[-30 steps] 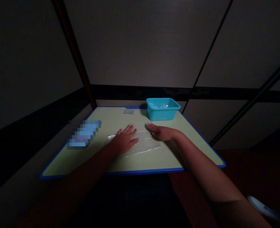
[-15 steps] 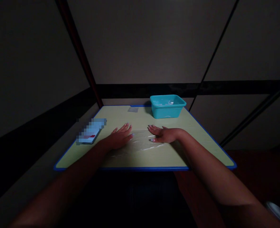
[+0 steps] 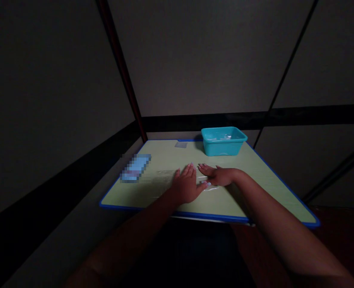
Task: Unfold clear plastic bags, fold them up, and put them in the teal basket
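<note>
A clear plastic sheet or bag [image 3: 161,182] lies flat on the table, wrinkled and shiny; its exact kind is hard to make out. My left hand [image 3: 186,185] rests palm down on its middle, fingers stretched forward. My right hand [image 3: 215,175] lies flat on its right part, fingers pointing left. The two thumbs come close together between the hands. Neither hand grips anything.
The pale table [image 3: 267,192] has a blue edge. A turquoise plastic basin [image 3: 224,148] with clear plastic inside stands at the back right. A small greyish flat piece [image 3: 181,145] lies at the back. On the left is a blurred blue flat object [image 3: 136,167]. Walls stand behind and left.
My left hand has slid right across the plastic, close to my right hand, which stays on its right part. The whole view has shifted and tilted slightly.
</note>
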The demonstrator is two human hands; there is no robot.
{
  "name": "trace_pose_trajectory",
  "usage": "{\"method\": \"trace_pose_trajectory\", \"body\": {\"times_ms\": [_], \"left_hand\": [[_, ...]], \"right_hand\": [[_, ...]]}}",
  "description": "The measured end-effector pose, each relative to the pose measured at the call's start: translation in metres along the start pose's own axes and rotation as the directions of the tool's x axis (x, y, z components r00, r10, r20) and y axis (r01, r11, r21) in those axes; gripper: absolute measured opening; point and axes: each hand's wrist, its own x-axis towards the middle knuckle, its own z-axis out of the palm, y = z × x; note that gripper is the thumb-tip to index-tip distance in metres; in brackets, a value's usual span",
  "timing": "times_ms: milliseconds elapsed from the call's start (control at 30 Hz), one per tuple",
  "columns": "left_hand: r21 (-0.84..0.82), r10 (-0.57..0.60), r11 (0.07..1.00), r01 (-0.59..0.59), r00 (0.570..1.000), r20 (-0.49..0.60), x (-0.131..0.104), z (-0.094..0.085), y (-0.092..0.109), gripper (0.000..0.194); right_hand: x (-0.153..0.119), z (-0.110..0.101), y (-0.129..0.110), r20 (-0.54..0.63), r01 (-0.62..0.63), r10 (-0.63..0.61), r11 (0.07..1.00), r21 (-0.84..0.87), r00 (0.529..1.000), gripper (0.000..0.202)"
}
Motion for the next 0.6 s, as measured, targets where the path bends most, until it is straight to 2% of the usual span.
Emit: {"method": "trace_pose_trajectory", "body": {"times_ms": [100, 333, 433, 533, 600], "left_hand": [[-0.029, -0.079, 0.996, 0.081, 0.996, 0.046, 0.0, 0.009, 0.0, 0.078], [0.017, -0.228, 0.974, 0.227, 0.97, 0.08, -0.027, 0.012, -0.051, 0.073], [0.078, -0.318, 0.947, 0.312, 0.945, 0.079, -0.037, 0.01, -0.064, 0.074], [0.121, -0.356, 0.929, 0.35, 0.934, 0.031, -0.037, 0.008, -0.061, 0.076], [0.107, -0.313, 0.944, 0.311, 0.95, 0.001, -0.032, 0.009, -0.051, 0.076]], "right_hand": [[0.001, 0.0, 0.002, 0.006, 0.014, -0.014, 1.0, -0.01, 1.0, 0.083], [0.004, 0.002, 0.006, -0.019, 0.033, -0.033, 0.999, 0.025, 0.999, 0.085], [0.005, 0.004, 0.008, -0.038, 0.053, -0.051, 0.998, 0.034, 0.998, 0.086], [0.005, 0.004, 0.008, -0.037, 0.044, -0.043, 0.999, 0.024, 0.998, 0.086], [0.004, 0.003, 0.006, -0.024, 0.03, -0.03, 0.999, 0.009, 0.999, 0.084]]}}
